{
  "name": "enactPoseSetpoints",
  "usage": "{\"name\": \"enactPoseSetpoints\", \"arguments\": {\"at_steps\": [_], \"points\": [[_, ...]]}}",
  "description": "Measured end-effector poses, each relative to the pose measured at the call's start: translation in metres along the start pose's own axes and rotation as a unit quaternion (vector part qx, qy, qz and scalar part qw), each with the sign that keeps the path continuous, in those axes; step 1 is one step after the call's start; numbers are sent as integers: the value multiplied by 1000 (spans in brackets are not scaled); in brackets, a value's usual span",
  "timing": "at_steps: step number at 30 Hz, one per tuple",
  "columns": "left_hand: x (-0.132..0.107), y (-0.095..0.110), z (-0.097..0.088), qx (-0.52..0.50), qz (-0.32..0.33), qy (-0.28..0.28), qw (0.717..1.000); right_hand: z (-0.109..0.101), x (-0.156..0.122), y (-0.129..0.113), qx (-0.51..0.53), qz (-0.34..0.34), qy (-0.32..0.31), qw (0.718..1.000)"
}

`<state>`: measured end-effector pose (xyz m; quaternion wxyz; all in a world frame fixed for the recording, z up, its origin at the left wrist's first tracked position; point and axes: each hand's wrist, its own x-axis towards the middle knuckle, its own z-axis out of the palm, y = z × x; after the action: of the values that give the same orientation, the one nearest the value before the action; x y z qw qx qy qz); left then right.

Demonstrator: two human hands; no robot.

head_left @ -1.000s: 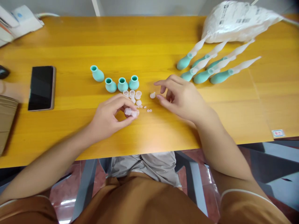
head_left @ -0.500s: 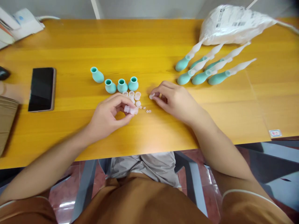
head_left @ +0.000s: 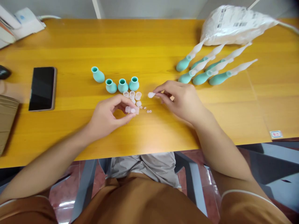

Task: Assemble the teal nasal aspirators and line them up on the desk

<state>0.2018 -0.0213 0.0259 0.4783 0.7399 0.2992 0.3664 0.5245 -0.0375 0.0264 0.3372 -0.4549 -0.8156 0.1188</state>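
Between thumb and fingers, my left hand (head_left: 109,115) pinches a small translucent plastic fitting (head_left: 132,110), made of short stepped cylinders. My right hand (head_left: 178,98) grips a small white piece with a rounded, disc-like end (head_left: 151,95) by its thin side, just above the table. Several clear plastic cups (head_left: 138,95) stand beyond my left fingertips. Tiny white discs (head_left: 149,111) and a larger one (head_left: 138,104) lie between my hands. Behind the cups are several open-necked teal rubber bulbs (head_left: 134,83).
To the right rear, several teal bulbs with long white nozzles (head_left: 219,77) lie in rows before a white plastic bag (head_left: 235,26). A phone (head_left: 42,88) and a cardboard box (head_left: 8,121) are on the left. A small sticker (head_left: 276,134) is near the front right edge.
My right hand has raised the white piece slightly and turned it, so more of its rounded end shows. My left hand keeps its hold on the fitting, barely moving.
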Motion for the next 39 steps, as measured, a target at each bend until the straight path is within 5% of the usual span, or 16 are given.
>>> {"name": "enactPoseSetpoints", "arguments": {"at_steps": [9,18,39], "points": [[0,-6,-1,-40,26,31,998,3,-2,-29,219,39,45,974],[0,-6,1,-56,57,33,996,10,1,-29,275,-16,19,961],[0,7,3,-108,-93,-2,990,9,-1,-35,112,-142,38,983]]}}
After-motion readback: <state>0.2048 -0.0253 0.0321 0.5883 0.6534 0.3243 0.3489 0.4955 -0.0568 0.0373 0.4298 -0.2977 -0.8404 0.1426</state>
